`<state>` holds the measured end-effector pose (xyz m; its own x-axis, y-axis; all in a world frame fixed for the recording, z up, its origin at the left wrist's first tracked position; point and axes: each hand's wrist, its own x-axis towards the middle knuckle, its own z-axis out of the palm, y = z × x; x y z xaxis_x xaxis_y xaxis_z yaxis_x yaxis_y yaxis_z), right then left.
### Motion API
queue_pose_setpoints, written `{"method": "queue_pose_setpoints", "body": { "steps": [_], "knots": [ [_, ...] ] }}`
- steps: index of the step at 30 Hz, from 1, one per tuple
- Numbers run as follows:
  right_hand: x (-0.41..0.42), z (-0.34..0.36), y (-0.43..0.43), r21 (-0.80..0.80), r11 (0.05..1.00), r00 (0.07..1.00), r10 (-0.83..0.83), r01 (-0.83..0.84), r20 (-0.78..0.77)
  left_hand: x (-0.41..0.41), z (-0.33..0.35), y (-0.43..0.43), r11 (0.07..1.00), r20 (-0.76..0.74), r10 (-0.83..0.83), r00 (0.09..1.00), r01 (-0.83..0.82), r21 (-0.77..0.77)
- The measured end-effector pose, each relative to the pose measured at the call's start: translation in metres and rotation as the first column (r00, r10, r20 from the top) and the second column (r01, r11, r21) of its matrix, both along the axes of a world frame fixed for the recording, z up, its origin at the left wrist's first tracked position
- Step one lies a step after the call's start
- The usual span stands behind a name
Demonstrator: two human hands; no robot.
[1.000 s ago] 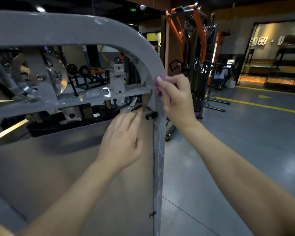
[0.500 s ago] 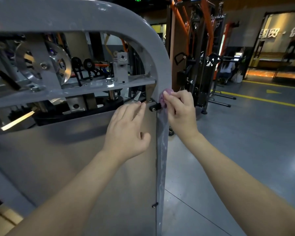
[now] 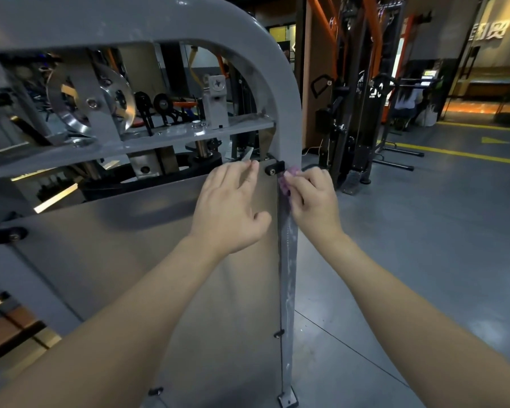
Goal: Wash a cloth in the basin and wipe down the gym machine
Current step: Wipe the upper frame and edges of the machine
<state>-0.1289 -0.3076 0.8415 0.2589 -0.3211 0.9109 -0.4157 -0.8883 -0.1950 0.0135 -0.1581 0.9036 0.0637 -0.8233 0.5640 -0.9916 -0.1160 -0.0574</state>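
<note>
R hand (image 3: pixel 312 201) is pinching a purple cloth (image 3: pixel 286 184) w/ curled fingers, pressing it on the grey frame (image 3: pixel 287 260) upright of the gym machine, just beside a black bracket (image 3: pixel 274 168). L hand (image 3: pixel 233 207) is lying flat, fingers straight, on the tan panel (image 3: pixel 159 260). Grey floor (image 3: pixel 424 245) w/ yellow lines is stretching behind; orange-black rig (image 3: pixel 362 83) is standing in the bkgd.

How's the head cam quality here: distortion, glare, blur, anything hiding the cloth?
Head view: wide-angle bends the gym machine frame into a strong curve; the room is dim, with bright glare on the polished pulley disc and lit back wall. Hands are sharp, with slight softness at the edges. The purple cloth is mostly hidden under the right hand; the left hand casts a soft shadow on the panel.
</note>
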Motion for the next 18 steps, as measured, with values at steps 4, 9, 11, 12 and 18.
{"method": "queue_pose_setpoints", "body": {
  "steps": [4, 9, 11, 12, 18],
  "knots": [
    [-0.01, -0.082, 0.014, 0.182, 0.983, 0.98, 0.012, 0.025, -0.199, -0.001, -0.001, 0.0, 1.0, 0.027, 0.003, 1.0, -0.003, -0.002],
    [-0.015, -0.047, 0.009, 0.142, 0.99, 0.972, 0.053, -0.02, -0.231, 0.0, -0.005, -0.003, 0.999, 0.11, 0.033, 0.993, -0.035, 0.011],
    [-0.011, -0.015, 0.003, 0.069, 0.997, 0.997, 0.029, -0.024, -0.066, 0.002, -0.006, -0.004, 0.999, 0.126, 0.04, 0.991, -0.041, 0.003],
    [-0.007, -0.009, 0.001, 0.051, 0.999, 1.0, 0.01, -0.009, -0.006, 0.002, -0.007, -0.004, 0.999, 0.131, 0.045, 0.99, -0.045, -0.003],
    [-0.012, -0.096, 0.02, 0.251, 0.966, 0.987, -0.016, 0.056, -0.161, 0.001, -0.009, -0.007, 0.998, 0.129, 0.059, 0.99, -0.059, 0.001]
  ]
}}
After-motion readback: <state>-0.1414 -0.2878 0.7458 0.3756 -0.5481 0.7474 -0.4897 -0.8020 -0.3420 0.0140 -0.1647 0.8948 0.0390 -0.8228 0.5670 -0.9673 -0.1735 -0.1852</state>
